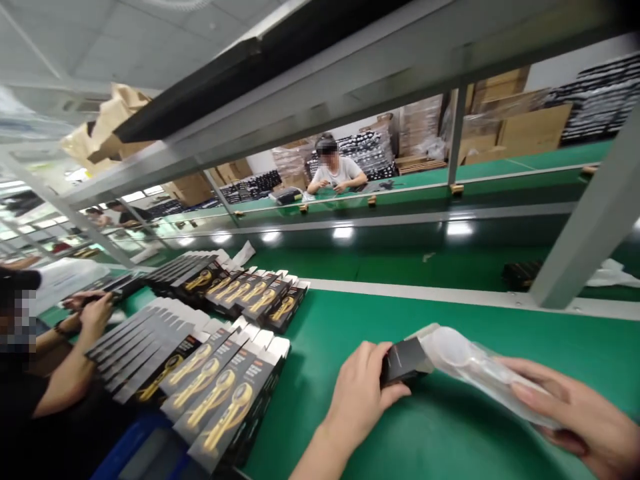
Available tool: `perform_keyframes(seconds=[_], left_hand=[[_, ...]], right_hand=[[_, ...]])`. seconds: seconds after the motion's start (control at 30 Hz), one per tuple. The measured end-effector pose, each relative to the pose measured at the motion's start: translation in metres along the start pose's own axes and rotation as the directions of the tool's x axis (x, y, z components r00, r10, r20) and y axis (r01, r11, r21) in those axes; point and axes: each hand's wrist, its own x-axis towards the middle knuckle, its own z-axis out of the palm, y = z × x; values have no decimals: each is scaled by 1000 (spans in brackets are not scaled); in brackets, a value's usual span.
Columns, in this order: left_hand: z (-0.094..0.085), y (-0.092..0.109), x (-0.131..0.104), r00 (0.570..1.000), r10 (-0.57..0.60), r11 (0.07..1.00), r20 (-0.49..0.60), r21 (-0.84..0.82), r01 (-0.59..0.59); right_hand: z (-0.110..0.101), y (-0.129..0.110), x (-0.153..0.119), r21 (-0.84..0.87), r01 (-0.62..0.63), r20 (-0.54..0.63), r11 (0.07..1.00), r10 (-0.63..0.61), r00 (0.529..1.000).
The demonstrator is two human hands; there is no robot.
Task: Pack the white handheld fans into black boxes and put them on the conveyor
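Note:
My left hand [361,393] grips a small black box [404,360] by its closed end, low over the green table [450,433]. My right hand [580,413] holds a clear plastic bag with a pale, rounded item inside [475,367]. The bag's end sits at the box's open flap. Both hands are near the front edge of the table.
Rows of black boxes with gold print [220,400] lie fanned out at my left, with another row [250,293] further back. A co-worker's hands [95,313] work at the far left. Another person [335,170] sits across the line. A grey frame post [585,227] stands at right.

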Motion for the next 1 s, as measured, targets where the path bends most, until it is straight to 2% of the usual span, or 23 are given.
perform_keyframes(seconds=[0.1,0.2,0.27,0.37,0.57,0.77,0.9,1.0], left_hand=[[9,1,-4,989,136,991,-55,-14,-137],[12,1,-6,949,293,956,-118,18,-293],[12,1,-6,917,378,926,-129,51,-374],[10,4,-4,886,458,887,-73,92,-452],[10,8,-5,885,463,880,-56,150,-451],[4,15,-5,879,475,864,48,165,-476],[1,24,-2,854,497,836,153,180,-519],[0,26,1,845,506,827,175,180,-533]], right_hand=[[4,-9,-4,-32,-28,83,999,30,996],[1,-23,-11,-202,7,158,979,25,987],[-4,-32,-14,-329,83,251,941,2,968],[-8,-39,-14,-452,197,329,870,-42,943],[13,-19,-11,-596,154,169,788,-64,983],[33,-17,-8,-499,110,113,859,-62,992],[38,-17,-6,-425,116,134,898,-64,989],[37,-11,-5,-405,98,136,909,-47,990]])
